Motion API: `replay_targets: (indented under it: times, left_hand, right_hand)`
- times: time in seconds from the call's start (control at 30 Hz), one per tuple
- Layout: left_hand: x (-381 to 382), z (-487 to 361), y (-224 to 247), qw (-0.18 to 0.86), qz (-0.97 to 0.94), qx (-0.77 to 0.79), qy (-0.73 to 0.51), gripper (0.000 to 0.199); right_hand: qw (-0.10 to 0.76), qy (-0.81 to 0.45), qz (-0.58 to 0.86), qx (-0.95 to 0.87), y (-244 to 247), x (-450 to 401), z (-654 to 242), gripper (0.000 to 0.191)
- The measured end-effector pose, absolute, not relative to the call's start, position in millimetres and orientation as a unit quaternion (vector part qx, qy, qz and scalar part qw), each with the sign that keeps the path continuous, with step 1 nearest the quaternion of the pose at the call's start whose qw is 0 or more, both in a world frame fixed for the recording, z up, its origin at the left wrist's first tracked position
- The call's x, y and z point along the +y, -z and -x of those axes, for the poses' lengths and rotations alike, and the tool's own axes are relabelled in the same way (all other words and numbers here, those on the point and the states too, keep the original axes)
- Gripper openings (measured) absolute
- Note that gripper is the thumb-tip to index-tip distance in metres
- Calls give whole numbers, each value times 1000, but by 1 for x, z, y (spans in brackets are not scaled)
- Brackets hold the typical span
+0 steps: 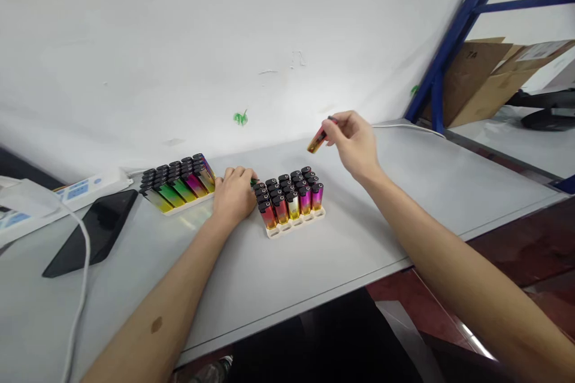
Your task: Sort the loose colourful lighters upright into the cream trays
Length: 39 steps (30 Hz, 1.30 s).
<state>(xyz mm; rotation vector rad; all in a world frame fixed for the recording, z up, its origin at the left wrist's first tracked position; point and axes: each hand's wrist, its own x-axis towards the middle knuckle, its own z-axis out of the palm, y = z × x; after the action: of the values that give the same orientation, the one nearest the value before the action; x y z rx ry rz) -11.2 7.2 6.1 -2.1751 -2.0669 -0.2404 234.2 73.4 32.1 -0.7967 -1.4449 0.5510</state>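
My right hand is raised above the table, pinching a red-and-gold lighter that tilts downward to the left. Below it and to the left, a white tray holds rows of upright lighters with black tops and shiny red, gold and purple bodies. Along the tray's front edge, several slots hold no lighter. My left hand rests curled on the table at the left side of this tray. A small green and dark bit shows at its fingertips; what the fingers hold, if anything, is mostly hidden.
A second tray of lighters stands left of my left hand. Farther left lie a black phone, a white power strip and a white cable. A white wall backs the table; a blue frame and cardboard boxes are right.
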Motion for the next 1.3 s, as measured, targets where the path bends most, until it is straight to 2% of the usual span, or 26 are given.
replay_targets:
  times: [0.1,0.17,0.4,0.5,0.6,0.8,1.0,1.13,1.3]
  left_hand:
    - [9,12,-5,66,719,-687,81,21]
    - [10,12,-4,67,719,-687,86,22]
    - [10,14,-4,60,723,-682,89,29]
    - [10,14,-4,53,724,-680,101,30]
    - [9,15,-4,43,727,-677,104,33]
    - [10,19,-4,23,733,-671,108,44]
    - [14,30,2,-11,761,-639,107,54]
    - [16,37,6,-29,769,-623,141,42]
    - [20,37,7,-25,770,-611,180,30]
  right_hand:
    - [689,-229,256,-638,-46,47,-231,23]
    - [680,-214,219,-667,-49,22,-224,22]
    - [506,-60,110,-853,-22,-35,-191,12]
    - [444,-25,132,-886,-11,-36,-184,12]
    - [425,-17,155,-892,-8,-35,-183,14]
    - [448,-22,153,-880,-4,-32,-187,14]
    - [476,27,166,-863,-5,-33,-188,17]
    - [557,30,171,-812,-18,-22,-198,15]
    - [615,-31,311,-724,-24,22,-221,22]
